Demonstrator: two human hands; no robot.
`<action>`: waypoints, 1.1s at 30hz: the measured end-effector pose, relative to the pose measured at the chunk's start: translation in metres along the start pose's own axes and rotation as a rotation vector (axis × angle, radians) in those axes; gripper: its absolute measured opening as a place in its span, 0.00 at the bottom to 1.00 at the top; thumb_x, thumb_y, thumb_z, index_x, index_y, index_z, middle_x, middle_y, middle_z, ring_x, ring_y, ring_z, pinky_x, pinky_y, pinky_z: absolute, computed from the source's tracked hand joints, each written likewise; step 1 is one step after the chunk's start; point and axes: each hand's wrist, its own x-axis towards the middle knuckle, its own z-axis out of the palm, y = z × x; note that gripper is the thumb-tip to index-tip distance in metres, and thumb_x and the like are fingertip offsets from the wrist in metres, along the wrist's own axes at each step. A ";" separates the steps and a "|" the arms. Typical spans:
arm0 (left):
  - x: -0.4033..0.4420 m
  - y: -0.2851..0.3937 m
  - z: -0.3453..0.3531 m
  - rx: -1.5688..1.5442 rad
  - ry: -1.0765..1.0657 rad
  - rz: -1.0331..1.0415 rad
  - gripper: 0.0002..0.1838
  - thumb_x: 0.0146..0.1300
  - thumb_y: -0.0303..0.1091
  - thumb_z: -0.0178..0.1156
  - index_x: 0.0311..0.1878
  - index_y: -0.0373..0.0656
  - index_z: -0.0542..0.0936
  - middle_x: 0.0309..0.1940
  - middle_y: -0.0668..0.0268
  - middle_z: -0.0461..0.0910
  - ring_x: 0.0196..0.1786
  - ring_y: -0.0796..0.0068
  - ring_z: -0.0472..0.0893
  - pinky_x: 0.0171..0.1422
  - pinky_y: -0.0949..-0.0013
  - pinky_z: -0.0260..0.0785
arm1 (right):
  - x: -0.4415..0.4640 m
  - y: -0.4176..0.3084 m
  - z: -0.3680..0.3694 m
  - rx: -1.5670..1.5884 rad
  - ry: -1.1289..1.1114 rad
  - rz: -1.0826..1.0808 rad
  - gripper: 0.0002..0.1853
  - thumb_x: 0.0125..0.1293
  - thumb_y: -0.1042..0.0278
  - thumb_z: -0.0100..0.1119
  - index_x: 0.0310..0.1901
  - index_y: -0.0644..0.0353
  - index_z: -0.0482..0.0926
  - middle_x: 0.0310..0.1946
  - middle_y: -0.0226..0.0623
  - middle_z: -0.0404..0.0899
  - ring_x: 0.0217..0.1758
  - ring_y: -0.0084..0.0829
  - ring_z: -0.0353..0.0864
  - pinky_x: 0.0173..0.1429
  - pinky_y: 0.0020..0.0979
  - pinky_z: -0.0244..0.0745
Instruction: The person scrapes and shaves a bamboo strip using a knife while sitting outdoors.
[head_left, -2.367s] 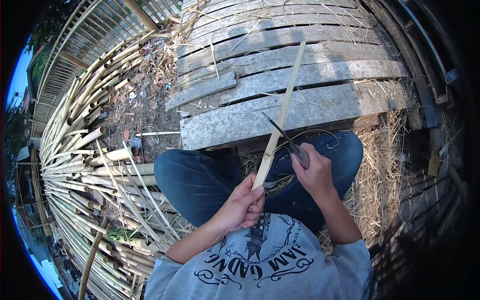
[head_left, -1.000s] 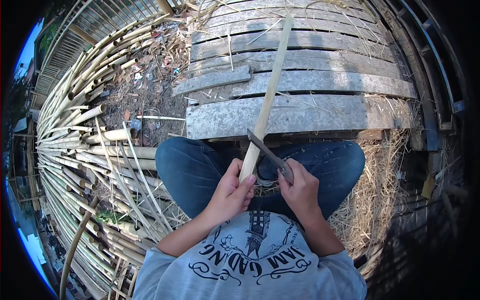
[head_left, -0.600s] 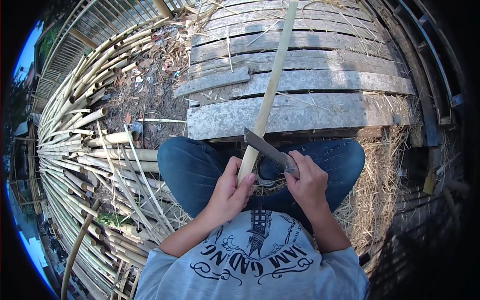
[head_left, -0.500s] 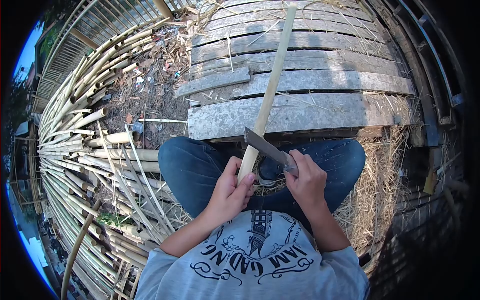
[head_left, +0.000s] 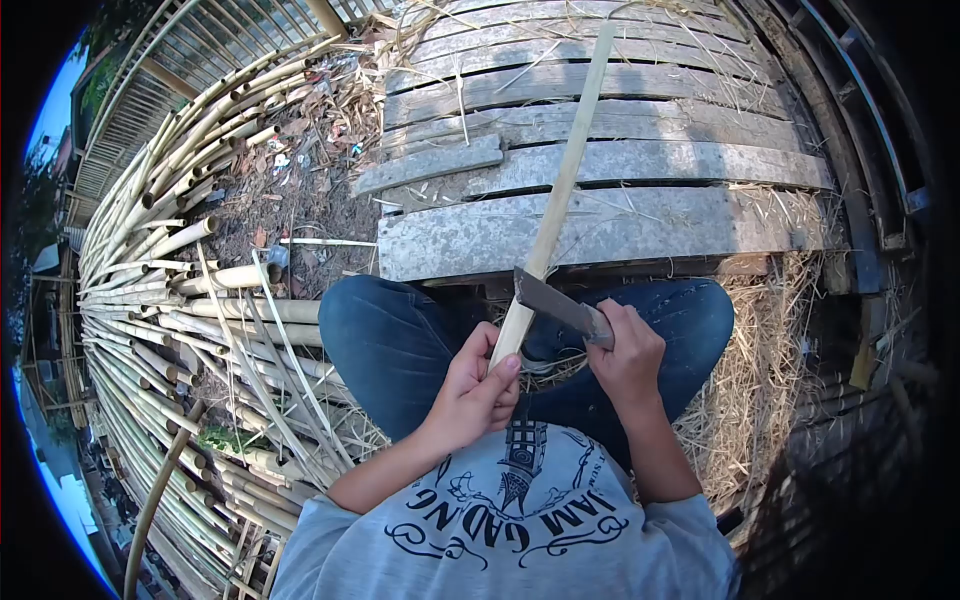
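A long pale bamboo strip (head_left: pixel 567 180) slants up and away over the wooden slats. Its near end is gripped by my left hand (head_left: pixel 477 388), with the thumb lying on top. My right hand (head_left: pixel 627 355) is closed round the handle of a dark knife (head_left: pixel 555 304). The blade lies across the strip a little beyond my left fingers, its tip just past the strip's left edge. Both hands are over my crossed legs.
Beyond my knees is a slatted wooden platform (head_left: pixel 470 235), with a short loose board (head_left: pixel 430 179) and thin shavings on it. Many bamboo poles (head_left: pixel 245 310) are stacked at the left. Straw-like shavings (head_left: pixel 750 400) pile up at the right, beside dark beams.
Compared with half a second ago, both hands, the knife and the strip have shifted slightly right. The strip's far end leans further right. Earlier, the knife was raised off to the strip's right side.
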 end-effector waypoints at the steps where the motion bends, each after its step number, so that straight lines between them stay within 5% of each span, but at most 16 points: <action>1: -0.003 0.000 -0.001 -0.031 0.017 0.066 0.07 0.79 0.35 0.45 0.45 0.50 0.57 0.15 0.75 0.55 0.13 0.88 0.49 0.15 0.79 0.41 | 0.001 0.003 0.000 0.015 0.035 0.015 0.17 0.55 0.70 0.70 0.46 0.60 0.78 0.27 0.41 0.77 0.27 0.44 0.81 0.31 0.40 0.75; 3: -0.007 0.007 -0.008 -0.053 0.064 0.179 0.06 0.79 0.35 0.42 0.44 0.50 0.57 0.15 0.74 0.54 0.12 0.87 0.49 0.14 0.78 0.42 | 0.005 0.016 -0.005 0.077 0.086 0.250 0.15 0.60 0.68 0.69 0.46 0.61 0.77 0.30 0.43 0.81 0.29 0.46 0.82 0.33 0.39 0.76; 9: 0.002 0.011 -0.009 0.092 0.076 0.076 0.07 0.78 0.34 0.46 0.46 0.50 0.58 0.17 0.75 0.60 0.14 0.89 0.55 0.16 0.80 0.47 | 0.011 -0.018 -0.015 0.103 0.046 -0.028 0.18 0.55 0.68 0.72 0.45 0.61 0.76 0.25 0.39 0.76 0.24 0.42 0.80 0.28 0.36 0.74; 22: 0.001 0.004 -0.001 0.293 0.144 0.130 0.08 0.78 0.32 0.48 0.48 0.50 0.58 0.17 0.75 0.62 0.14 0.90 0.56 0.17 0.81 0.48 | 0.012 -0.030 -0.012 0.064 -0.100 -0.094 0.18 0.52 0.71 0.71 0.44 0.59 0.76 0.25 0.39 0.74 0.25 0.44 0.78 0.27 0.39 0.72; 24: -0.001 0.005 -0.002 0.336 0.152 0.111 0.09 0.77 0.35 0.50 0.48 0.45 0.61 0.19 0.76 0.67 0.18 0.91 0.64 0.21 0.81 0.55 | 0.011 -0.027 -0.009 0.067 -0.084 -0.084 0.18 0.52 0.71 0.71 0.44 0.59 0.76 0.25 0.39 0.74 0.24 0.44 0.78 0.28 0.39 0.72; 27: 0.000 0.001 -0.004 0.362 0.142 0.133 0.09 0.78 0.34 0.48 0.48 0.50 0.58 0.17 0.75 0.62 0.15 0.90 0.56 0.17 0.81 0.47 | 0.010 -0.026 -0.006 0.085 -0.082 -0.070 0.18 0.52 0.71 0.72 0.44 0.58 0.76 0.25 0.38 0.74 0.25 0.44 0.78 0.28 0.39 0.72; 33: -0.001 0.003 -0.003 0.346 0.147 0.124 0.09 0.77 0.34 0.49 0.48 0.50 0.58 0.18 0.75 0.63 0.15 0.90 0.57 0.17 0.82 0.47 | 0.010 -0.027 -0.004 0.097 -0.079 -0.072 0.17 0.53 0.71 0.72 0.43 0.59 0.76 0.25 0.38 0.75 0.25 0.43 0.79 0.28 0.39 0.73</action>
